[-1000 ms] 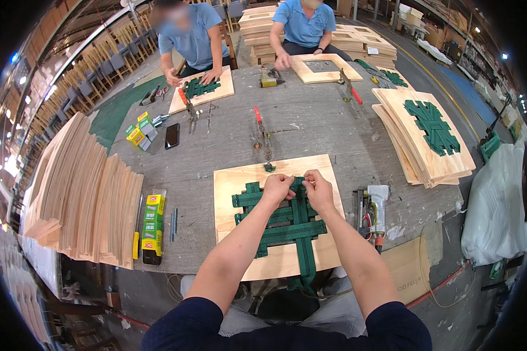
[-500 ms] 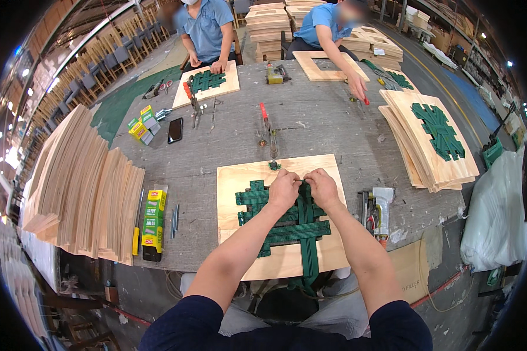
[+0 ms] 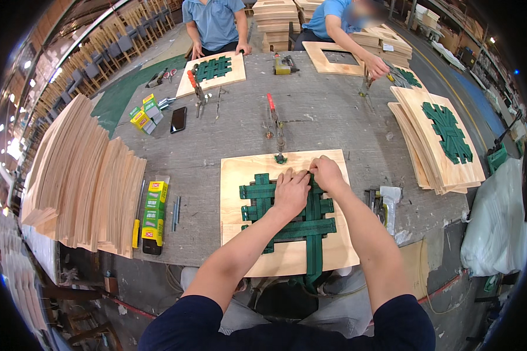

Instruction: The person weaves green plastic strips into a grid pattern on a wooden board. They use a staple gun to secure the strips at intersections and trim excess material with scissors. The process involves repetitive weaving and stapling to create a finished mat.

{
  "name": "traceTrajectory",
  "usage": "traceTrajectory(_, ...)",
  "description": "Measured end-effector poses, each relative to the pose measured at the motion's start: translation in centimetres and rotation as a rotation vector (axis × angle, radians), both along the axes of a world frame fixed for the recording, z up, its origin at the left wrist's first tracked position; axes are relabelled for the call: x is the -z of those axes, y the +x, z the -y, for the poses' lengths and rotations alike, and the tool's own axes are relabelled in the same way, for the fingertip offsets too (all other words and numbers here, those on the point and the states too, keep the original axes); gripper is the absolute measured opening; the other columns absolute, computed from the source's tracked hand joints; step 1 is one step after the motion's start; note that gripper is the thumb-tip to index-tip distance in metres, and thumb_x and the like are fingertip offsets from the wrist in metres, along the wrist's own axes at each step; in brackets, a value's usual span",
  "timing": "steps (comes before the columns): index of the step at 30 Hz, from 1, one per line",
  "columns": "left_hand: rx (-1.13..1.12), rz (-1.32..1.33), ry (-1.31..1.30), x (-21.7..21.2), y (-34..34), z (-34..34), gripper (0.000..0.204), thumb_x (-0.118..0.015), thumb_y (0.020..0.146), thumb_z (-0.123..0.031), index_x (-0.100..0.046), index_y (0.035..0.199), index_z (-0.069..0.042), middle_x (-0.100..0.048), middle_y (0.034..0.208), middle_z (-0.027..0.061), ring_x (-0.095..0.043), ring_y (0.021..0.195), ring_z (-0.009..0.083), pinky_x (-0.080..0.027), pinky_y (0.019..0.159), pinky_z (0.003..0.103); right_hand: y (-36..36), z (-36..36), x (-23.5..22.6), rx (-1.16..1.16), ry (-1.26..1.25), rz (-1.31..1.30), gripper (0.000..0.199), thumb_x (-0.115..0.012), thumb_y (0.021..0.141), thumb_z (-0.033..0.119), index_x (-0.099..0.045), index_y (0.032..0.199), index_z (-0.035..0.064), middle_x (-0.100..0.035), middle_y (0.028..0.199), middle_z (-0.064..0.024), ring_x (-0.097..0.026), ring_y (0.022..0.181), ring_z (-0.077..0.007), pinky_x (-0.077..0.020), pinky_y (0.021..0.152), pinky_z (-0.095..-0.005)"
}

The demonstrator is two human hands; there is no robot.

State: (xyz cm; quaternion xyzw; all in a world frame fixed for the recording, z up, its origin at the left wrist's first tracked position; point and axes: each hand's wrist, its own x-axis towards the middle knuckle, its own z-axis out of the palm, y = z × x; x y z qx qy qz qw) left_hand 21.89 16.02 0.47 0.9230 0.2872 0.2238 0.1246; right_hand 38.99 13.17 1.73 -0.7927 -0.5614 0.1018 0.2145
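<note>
A light wooden panel (image 3: 231, 187) lies in front of me, with green webbing straps (image 3: 314, 251) woven across its middle. One long strap runs toward me and hangs over the panel's near edge. My left hand (image 3: 291, 192) lies on the weave near the far side, its fingers spread and pressing down. Beside it, my right hand (image 3: 328, 174) is closed in a pinch at the far end of the long strap; the fingertips partly hide that end. Just beyond the hands, a red-handled toggle clamp (image 3: 280, 137) reaches the panel's far edge.
A stack of wooden boards (image 3: 79, 181) stands at left, beside a yellow-green box (image 3: 154, 213). A staple gun (image 3: 388, 207) lies right of the panel, below stacked webbed panels (image 3: 439, 140). A phone (image 3: 178, 119) lies farther back. Two people in blue shirts (image 3: 215, 23) sit opposite.
My left hand has gone from a pinch to lying spread on the weave. My right hand has shifted slightly toward the far edge. Across the table, one person's hands have left the webbing.
</note>
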Motion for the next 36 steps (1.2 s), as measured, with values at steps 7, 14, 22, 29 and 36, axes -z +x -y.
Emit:
traceTrajectory(7, -0.005, -0.094, 0.045, 0.8, -0.8, 0.8, 0.045, -0.054, 0.103, -0.030, -0.056, 0.145, -0.013, -0.048, 0.157, 0.0038, -0.035, 0.148, 0.0441, -0.023, 0.121, 0.063, 3.2, -1.0, -1.6, -0.086, -0.104, -0.254, 0.018, -0.070, 0.090, 0.016, -0.078, 0.101, 0.0041, -0.076, 0.092, -0.0156, -0.072, 0.084, -0.0254, -0.0563, 0.078, -0.0376)
traceTrajectory(14, -0.023, -0.099, 0.071, 1.0, -1.2, 0.8, 0.046, -0.052, 0.104, -0.031, -0.055, 0.146, -0.014, -0.046, 0.158, 0.0038, -0.035, 0.148, 0.0434, -0.023, 0.121, 0.063, 1.4, -1.0, -1.2, -0.072, -0.110, -0.217, 0.017, -0.075, 0.088, 0.015, -0.076, 0.100, 0.0033, -0.071, 0.099, -0.0154, -0.070, 0.090, -0.0285, -0.0558, 0.081, -0.0397)
traceTrajectory(22, -0.012, -0.080, 0.063, 0.7, -0.9, 1.2, 0.046, -0.052, 0.104, -0.031, -0.054, 0.147, -0.014, -0.047, 0.157, 0.0030, -0.035, 0.148, 0.0426, -0.021, 0.122, 0.063, 1.4, 0.2, -1.2, 0.036, -0.043, -0.364, 0.019, -0.072, 0.091, 0.015, -0.075, 0.105, 0.0028, -0.073, 0.100, -0.0135, -0.071, 0.090, -0.0266, -0.0569, 0.081, -0.0371)
traceTrajectory(29, -0.029, -0.112, 0.033, 0.7, -1.0, 1.1, 0.047, -0.048, 0.106, -0.034, -0.051, 0.149, -0.016, -0.043, 0.160, 0.0022, -0.033, 0.149, 0.0418, -0.018, 0.123, 0.064, 6.7, 13.5, -3.2, 0.458, 0.487, -0.266, 0.024, -0.070, 0.095, 0.019, -0.072, 0.108, -0.0018, -0.074, 0.091, -0.0096, -0.067, 0.083, -0.0166, -0.0527, 0.078, -0.0312)
traceTrajectory(36, -0.032, -0.142, -0.008, 0.2, -0.9, 1.7, 0.048, -0.044, 0.107, -0.037, -0.048, 0.151, -0.019, -0.041, 0.162, -0.0006, -0.030, 0.152, 0.0402, -0.015, 0.122, 0.069, 8.4, 26.7, -0.6, 0.793, 0.074, -0.128, 0.043, -0.080, 0.085, 0.035, -0.075, 0.104, -0.0037, -0.076, 0.094, -0.0185, -0.073, 0.087, -0.0281, -0.0551, 0.080, -0.0407)
